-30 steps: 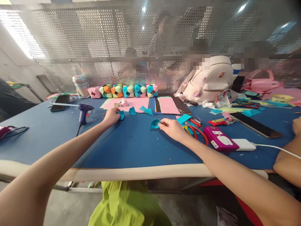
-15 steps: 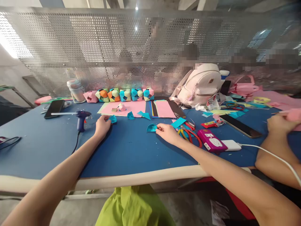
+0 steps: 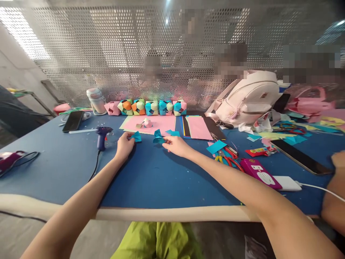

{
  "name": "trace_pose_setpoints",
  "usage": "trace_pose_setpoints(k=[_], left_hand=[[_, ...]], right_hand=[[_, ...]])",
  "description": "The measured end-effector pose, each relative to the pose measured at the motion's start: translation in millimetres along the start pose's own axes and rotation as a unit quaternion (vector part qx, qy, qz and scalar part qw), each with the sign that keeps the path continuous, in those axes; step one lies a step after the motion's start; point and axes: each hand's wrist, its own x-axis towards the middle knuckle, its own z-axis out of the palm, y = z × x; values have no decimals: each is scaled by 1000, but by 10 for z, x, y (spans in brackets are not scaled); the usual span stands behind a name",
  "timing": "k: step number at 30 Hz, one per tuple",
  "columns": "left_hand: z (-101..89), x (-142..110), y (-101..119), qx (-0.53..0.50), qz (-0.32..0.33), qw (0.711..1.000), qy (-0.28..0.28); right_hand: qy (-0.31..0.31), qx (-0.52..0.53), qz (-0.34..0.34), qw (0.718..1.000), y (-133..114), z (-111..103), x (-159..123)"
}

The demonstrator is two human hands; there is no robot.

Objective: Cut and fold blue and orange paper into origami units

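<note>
My left hand [image 3: 125, 145] pinches a folded blue paper piece [image 3: 137, 136] just above the blue tabletop. Facing it, my right hand [image 3: 178, 145] is closed on a second folded blue paper piece [image 3: 157, 139], held by its right end. A small gap separates the two held pieces. Behind my right fingers lies a flat blue paper piece [image 3: 173, 133]. Part of what shows at the right-hand piece may be another blue piece lying behind it; I cannot tell them apart.
A glue gun [image 3: 101, 136] stands left of my left hand. Paper balls [image 3: 152, 108] line the back, behind pink sheets [image 3: 164, 124]. On the right are pliers [image 3: 229, 156], a purple power strip [image 3: 260, 173], a phone [image 3: 300, 156] and a backpack [image 3: 245, 97]. Another person's arm [image 3: 334, 187] rests at far right.
My right hand has carried its blue piece left, close to my left hand. My left hand keeps its piece in nearly the same place. The camera view has shifted.
</note>
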Motion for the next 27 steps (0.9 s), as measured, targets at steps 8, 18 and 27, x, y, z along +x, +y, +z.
trace_pose_setpoints(k=[8, 18, 27], left_hand=[[-31, -73, 67, 70, 51, 996, -33], [-70, -226, 144, 37, 73, 991, -107], [-16, -268, 210, 97, 113, 982, -118]], right_hand=[[-19, 4, 3, 1000, 26, 134, 313], [-30, -73, -41, 996, -205, 277, 317], [27, -242, -30, 970, -6, 262, 612]])
